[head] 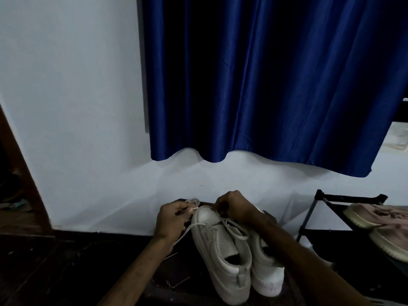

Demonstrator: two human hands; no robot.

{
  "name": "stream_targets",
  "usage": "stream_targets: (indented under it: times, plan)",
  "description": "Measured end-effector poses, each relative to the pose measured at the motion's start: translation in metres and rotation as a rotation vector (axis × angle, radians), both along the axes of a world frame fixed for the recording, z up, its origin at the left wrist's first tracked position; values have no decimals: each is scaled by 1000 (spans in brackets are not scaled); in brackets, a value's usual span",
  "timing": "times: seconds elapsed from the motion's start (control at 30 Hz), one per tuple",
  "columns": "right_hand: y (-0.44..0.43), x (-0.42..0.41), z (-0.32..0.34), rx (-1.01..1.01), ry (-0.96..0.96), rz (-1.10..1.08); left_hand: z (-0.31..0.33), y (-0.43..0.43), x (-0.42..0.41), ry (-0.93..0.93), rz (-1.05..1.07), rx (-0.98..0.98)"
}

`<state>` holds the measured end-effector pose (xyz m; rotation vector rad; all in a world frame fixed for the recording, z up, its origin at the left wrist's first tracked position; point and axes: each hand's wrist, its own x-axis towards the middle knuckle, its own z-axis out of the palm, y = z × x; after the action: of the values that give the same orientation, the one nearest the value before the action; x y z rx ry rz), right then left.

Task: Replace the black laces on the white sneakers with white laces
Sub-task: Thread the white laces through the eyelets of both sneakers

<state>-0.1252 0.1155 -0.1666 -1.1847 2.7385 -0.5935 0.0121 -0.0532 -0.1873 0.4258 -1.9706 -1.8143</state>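
Two white sneakers stand side by side on a dark surface, toes pointing away from me. The left sneaker [220,250] has a white lace [234,229] threaded through its front eyelets. My left hand [171,221] pinches one end of that lace beside the toe, and the strand runs down under my wrist. My right hand [234,205] grips the other strand just above the toe cap. The right sneaker [265,268] is partly hidden behind my right forearm. No black lace is visible.
A black shoe rack [326,199] stands at the right with a pair of pinkish sneakers [379,219] on it. A blue curtain [265,85] hangs over the white wall behind. A brown door frame [26,184] is at the left. The floor is dark.
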Motion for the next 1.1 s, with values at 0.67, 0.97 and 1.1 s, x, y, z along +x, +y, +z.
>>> stream_targets:
  times: [0.67,0.97,1.1]
  plan:
    - [-29,17,258,-959,-95,-65,256,-12,-30,329,-58,233]
    - [-27,80,403,-1198,-11,72,423,12,-2,666,-28,70]
    - [-15,99,437,-1300,-45,105,457,28,13,641,-57,-18]
